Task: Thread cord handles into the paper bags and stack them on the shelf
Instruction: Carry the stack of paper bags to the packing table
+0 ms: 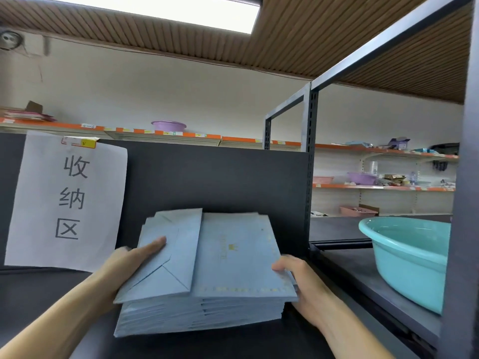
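A thick stack of flat, folded light-blue paper bags (233, 257) lies on the dark shelf board (46, 294). The top bag shows a small gold crown mark and a gold dotted border. My left hand (129, 263) holds the stack's left side, with its thumb lying flat on the top bag's folded bottom flap. My right hand (298, 278) grips the right edge of the top bags, thumb on top and fingers tucked under. No cord handles are visible.
A white paper sign (67, 200) with black characters hangs on the dark back panel at the left. A teal plastic basin (407, 257) sits on the neighbouring shelf to the right. A dark metal upright (309, 161) separates the two bays. Far shelves hold purple basins and clutter.
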A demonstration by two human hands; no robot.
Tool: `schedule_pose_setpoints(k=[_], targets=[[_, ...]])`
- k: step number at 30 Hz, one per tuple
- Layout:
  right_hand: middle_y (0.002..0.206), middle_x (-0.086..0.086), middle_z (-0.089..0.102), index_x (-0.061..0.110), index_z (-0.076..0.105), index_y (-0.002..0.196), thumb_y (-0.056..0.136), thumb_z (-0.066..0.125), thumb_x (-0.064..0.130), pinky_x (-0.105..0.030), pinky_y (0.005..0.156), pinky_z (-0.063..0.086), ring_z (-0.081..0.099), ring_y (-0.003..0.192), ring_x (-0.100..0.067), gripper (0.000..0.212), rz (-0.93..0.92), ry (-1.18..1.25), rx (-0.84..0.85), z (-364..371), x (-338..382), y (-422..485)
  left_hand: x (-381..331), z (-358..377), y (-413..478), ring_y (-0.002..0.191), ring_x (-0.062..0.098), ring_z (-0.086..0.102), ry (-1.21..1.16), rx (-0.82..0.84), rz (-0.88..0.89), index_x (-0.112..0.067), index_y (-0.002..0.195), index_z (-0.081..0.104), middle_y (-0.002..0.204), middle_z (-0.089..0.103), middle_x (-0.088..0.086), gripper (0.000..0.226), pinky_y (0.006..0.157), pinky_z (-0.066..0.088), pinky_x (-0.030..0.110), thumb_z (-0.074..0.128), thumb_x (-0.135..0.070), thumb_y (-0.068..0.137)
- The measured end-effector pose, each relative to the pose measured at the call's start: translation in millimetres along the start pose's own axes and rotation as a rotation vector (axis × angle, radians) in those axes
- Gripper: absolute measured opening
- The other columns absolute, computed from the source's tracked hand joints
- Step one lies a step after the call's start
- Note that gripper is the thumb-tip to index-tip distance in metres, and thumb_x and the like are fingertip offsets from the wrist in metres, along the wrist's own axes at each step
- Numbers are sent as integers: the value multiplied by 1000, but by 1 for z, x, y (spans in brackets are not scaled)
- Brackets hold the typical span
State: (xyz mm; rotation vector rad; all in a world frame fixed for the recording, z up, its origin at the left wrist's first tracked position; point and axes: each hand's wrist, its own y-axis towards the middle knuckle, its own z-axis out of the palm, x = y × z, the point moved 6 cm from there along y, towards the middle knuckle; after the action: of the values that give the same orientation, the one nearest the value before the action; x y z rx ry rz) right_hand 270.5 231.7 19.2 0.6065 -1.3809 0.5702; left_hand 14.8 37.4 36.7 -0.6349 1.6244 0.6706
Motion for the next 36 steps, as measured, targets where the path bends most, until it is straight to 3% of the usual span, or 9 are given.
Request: schedule_pose_setpoints(k=[4,6,8,11,13,16,24,28,36], targets=[[111,-14,71,13,55,122,54,57,12,-48,80,57,70,98,-31,68,-147,19,-1,12,5,0,-25,-20,-8,75,31,66,-147,-176,164,-24,143,30,94,62,12,88,57,52,37,85,-30,74],[116,-18,65,11,57,118,54,55,14,-42,77,54,66,99,-30,64,-214,69,9,20,5,-1,-38,-24,-23,80,36,70,-230,-79,266,-35,139,36,98,68,14,97,64,58,45,92,-23,61],[118,-14,65,11,55,118,60,68,29,-39,77,54,68,99,-26,62,-282,127,23,28,4,-3,-41,-27,-31,81,36,72,-279,13,364,-23,127,51,100,73,12,88,62,59,46,86,-19,46],[119,8,69,25,32,138,51,83,68,-38,85,59,68,108,-12,110,-353,85,67,42,3,-6,-32,-34,-44,75,32,69,-307,-13,466,-8,108,59,86,72,10,64,58,58,41,70,-15,45],[123,9,68,26,32,145,47,78,80,-42,94,55,67,113,-13,120,-332,42,82,48,2,-6,-21,-34,-49,85,32,71,-324,-21,496,-6,118,58,97,73,10,82,67,59,41,82,-38,46],[135,-4,61,22,46,139,44,80,82,-45,97,54,64,118,-19,117,-313,40,83,49,-3,-4,-11,-35,-52,94,26,72,-309,-79,504,-12,125,59,106,74,7,109,73,60,35,82,-77,41],[112,10,74,26,59,122,74,67,64,-20,71,57,71,100,-7,62,-414,-19,64,56,-8,-14,-4,-26,-60,95,16,72,-186,-210,493,-17,119,63,103,75,-4,85,70,57,24,58,-84,65],[108,14,74,28,62,114,72,68,68,-28,81,58,70,101,-7,59,-476,-39,-7,67,5,-19,-14,-39,-69,84,15,73,-159,-283,461,-17,105,68,91,77,-7,56,61,56,20,49,-65,84],[121,-8,70,18,62,125,79,62,69,-54,93,54,67,112,-31,68,-393,-1,294,184,33,-30,-30,-151,-133,67,13,73,-176,-499,352,-20,92,70,78,76,-5,48,51,55,24,50,-63,84]])
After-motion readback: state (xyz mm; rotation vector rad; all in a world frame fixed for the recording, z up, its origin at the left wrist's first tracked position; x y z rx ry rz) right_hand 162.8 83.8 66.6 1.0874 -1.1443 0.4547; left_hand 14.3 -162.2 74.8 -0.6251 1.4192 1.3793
